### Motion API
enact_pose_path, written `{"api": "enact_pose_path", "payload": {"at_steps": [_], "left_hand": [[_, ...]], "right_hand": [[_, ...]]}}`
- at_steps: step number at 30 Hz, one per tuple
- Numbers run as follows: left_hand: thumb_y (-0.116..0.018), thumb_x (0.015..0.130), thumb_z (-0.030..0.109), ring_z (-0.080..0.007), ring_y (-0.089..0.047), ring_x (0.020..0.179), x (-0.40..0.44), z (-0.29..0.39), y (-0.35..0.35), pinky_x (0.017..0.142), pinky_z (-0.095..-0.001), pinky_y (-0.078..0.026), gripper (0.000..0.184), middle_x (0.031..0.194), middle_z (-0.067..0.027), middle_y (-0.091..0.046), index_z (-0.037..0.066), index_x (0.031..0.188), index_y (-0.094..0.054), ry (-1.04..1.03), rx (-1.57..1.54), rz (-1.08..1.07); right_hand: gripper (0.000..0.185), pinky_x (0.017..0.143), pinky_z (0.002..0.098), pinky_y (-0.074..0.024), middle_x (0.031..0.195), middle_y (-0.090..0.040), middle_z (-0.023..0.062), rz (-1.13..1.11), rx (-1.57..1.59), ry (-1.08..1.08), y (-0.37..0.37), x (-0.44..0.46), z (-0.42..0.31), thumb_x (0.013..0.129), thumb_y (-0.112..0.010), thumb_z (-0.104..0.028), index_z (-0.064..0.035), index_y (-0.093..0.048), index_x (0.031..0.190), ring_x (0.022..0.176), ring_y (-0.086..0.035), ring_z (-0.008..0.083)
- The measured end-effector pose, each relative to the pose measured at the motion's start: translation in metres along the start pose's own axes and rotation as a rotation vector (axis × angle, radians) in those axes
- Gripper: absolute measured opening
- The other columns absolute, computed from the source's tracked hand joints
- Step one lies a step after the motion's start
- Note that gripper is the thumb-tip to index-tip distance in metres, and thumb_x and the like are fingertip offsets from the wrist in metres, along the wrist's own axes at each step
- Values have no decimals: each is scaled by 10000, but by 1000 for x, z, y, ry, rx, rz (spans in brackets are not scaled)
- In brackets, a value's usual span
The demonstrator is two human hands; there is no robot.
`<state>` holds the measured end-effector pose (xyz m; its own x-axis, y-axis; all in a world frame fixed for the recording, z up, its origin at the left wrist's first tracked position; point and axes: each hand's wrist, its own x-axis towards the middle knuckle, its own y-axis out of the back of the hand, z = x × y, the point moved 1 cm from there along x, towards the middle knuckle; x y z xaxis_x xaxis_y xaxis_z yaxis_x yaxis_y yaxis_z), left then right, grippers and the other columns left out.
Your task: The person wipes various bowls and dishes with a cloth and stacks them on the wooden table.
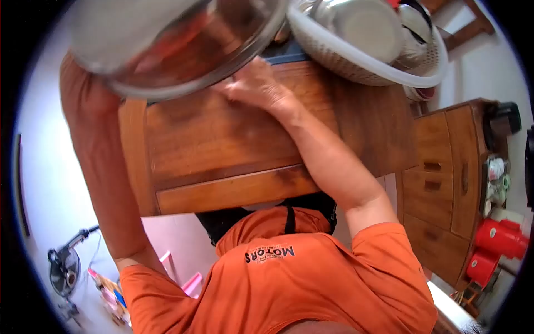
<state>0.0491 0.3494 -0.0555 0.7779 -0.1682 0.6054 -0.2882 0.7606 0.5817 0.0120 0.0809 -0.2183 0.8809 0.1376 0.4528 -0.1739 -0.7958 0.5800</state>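
Observation:
A large, round, shiny metal basin [183, 86] fills the top left, tilted above the table and smeared by motion. An orange reflection shows on its surface. My left forearm [94, 133] reaches up to the basin's left side. The left hand itself is hidden there, and the raised basin appears to rest in it. Just below the near rim is my right hand [256, 86], low over the wooden table [233, 139]. Its fingertips pass out of sight by the rim, so whether they grip anything cannot be told.
A white perforated plastic basket [367, 64] holding a metal bowl [370, 30] and other items is at the table's back right. To the right is a wooden cabinet [428, 189], with a red machine [500, 242] beside it. A fan [65, 273] stands at lower left.

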Motion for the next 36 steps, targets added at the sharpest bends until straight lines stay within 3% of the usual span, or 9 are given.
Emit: {"api": "enact_pose_path", "payload": {"at_steps": [3,5,7,10,13,21,31,33,36], "left_hand": [[-567,983,20,-240,-731,967,-42,-2,47,780,-334,-643,309,1116,-190,-711,-85,1274,-578,303,-1194,57],[-522,1022,76,-251,-734,966,-70,-17,77,800,-356,-647,297,1117,-208,-708,-86,1263,-585,402,-1011,122],[-483,1071,153,-241,-731,971,-89,-23,99,867,-374,-637,301,1130,-205,-709,-60,1244,-606,460,-924,101],[-573,1045,245,-180,-732,897,-106,-29,114,806,-313,-630,274,1001,-119,-738,-1,1120,-666,569,-735,86],[-607,1036,244,-78,-642,807,-114,-33,116,760,-218,-526,237,900,-20,-691,21,1018,-683,503,-452,115],[-599,1040,263,-33,-563,711,-115,-46,94,616,-225,-466,272,768,30,-642,18,961,-685,429,30,19],[-637,1017,229,-92,-566,600,-113,-27,54,543,-271,-457,202,674,-39,-615,29,999,-659,87,349,-70],[-670,977,263,-296,-691,653,-114,-18,51,567,-376,-495,224,753,-182,-679,40,985,-684,109,350,-104],[-682,966,288,-296,-679,635,-114,-10,50,557,-374,-489,274,741,-192,-669,19,913,-676,150,361,-153]], "right_hand": [[478,775,448,-559,939,-683,166,66,56,52,-4,2,1,782,-798,-384,-60,-634,1092,864,-695,338],[493,790,446,-551,966,-691,167,72,38,50,-3,2,-1,785,-800,-385,-53,-642,1114,869,-697,335],[525,636,323,-562,888,-714,111,-1,57,2,-6,0,3,825,-808,-289,-29,-621,1241,631,-678,165],[596,724,340,-548,984,-703,128,25,108,33,-8,-2,5,814,-802,-326,-34,-609,1296,777,-672,208],[644,882,398,-546,1116,-704,170,-66,183,-142,-4,-1,-4,795,-802,-389,-57,-615,1314,986,-698,296],[630,885,417,-554,1133,-706,164,-12,79,-80,-4,-2,-1,799,-793,-399,-52,-621,1295,1000,-703,302],[632,865,409,-560,1123,-697,169,-25,69,-102,-2,0,-4,800,-797,-409,-48,-616,1287,965,-701,290],[631,871,419,-557,1121,-695,170,-13,64,-85,-2,0,-4,798,-799,-402,-50,-616,1290,978,-698,294],[636,885,431,-551,1131,-691,171,-5,60,-73,-2,-1,-3,794,-803,-395,-55,-613,1297,1000,-693,309]]}}
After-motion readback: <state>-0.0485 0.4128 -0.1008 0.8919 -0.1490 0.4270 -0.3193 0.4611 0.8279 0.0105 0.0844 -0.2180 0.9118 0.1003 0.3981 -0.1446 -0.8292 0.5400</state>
